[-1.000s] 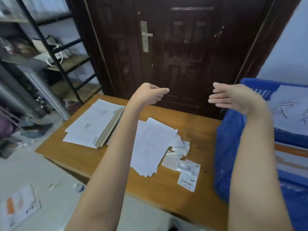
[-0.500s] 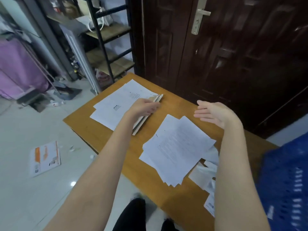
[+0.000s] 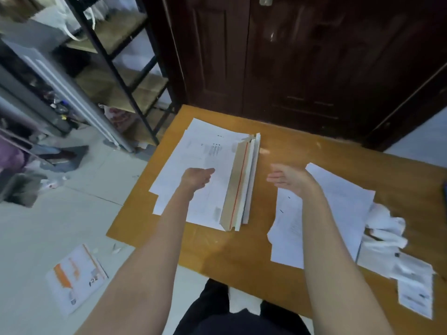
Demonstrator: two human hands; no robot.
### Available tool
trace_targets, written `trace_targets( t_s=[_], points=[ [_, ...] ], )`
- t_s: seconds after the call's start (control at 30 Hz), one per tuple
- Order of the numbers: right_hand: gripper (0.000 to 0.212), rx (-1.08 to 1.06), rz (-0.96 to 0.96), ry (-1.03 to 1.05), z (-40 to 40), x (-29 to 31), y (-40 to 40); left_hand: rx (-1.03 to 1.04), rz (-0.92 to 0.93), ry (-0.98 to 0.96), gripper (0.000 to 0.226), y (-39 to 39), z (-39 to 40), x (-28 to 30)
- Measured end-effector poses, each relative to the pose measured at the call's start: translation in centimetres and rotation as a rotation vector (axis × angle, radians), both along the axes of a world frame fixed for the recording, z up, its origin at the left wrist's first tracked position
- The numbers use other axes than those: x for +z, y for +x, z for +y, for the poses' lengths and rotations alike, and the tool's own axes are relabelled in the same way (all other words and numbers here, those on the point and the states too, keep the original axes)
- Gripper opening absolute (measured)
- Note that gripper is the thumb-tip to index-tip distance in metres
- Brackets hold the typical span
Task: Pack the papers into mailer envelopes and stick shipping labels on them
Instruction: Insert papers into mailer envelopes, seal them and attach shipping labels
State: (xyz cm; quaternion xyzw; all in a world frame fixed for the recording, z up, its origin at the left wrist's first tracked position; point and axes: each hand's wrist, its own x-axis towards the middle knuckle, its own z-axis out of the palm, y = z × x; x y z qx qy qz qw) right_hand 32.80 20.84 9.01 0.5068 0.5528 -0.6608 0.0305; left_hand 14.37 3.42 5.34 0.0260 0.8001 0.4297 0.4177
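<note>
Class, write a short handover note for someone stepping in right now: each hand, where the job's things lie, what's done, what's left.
Left hand: over the mailer stack, holding nothing that shows; whether it touches is unclear.
Right hand: open, empty, between the mailer stack and the loose papers.
Labels and crumpled backing lie at the table's right end.
Done: nothing shows packed or labelled on the table.
Left: take a mailer, fill it with papers, stick a label; repeat.
</note>
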Motion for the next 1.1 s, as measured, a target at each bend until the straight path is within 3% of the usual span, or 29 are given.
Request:
trace_targets(
  t_s=[0.23,0.37,0.6,0.73,0.8,0.93,1.1],
  points=[
    [0.046,-0.104,-0.075,-0.012,-2.2,-2.7,-4.2,0.050,-0.061,-0.051,0.019,-5.1,-1.4,-2.7],
    [0.046,-0.082,-0.150,0.000,-2.4,-4.2,-6.2,0.098,-0.188,-0.037,0.011,-7.4,-2.2,-2.9],
    [0.043,-0.106,-0.311,0.080,-1.4,-6.8,-8.2,0.211,-0.196,-0.038,0.024,-10.4,-2.2,-3.9],
    [0.050,-0.072,-0.341,0.031,-1.0,-8.6,-8.0,0.218,0.172,-0.148,0.008,-11.5,-2.4,-4.8],
    [0.052,-0.075,-0.331,0.003,-0.5,-10.7,-7.7,0.157,0.306,-0.236,0.026,-11.5,-2.4,-5.1],
    [0.042,-0.091,-0.381,0.024,-1.6,-8.9,-8.6,0.009,0.361,-0.414,0.056,-10.9,-2.2,-6.3],
    [0.021,0.069,-0.467,0.181,-2.2,-8.4,-9.0,0.003,0.335,-0.455,0.061,-10.1,-1.9,-7.1]
  ],
)
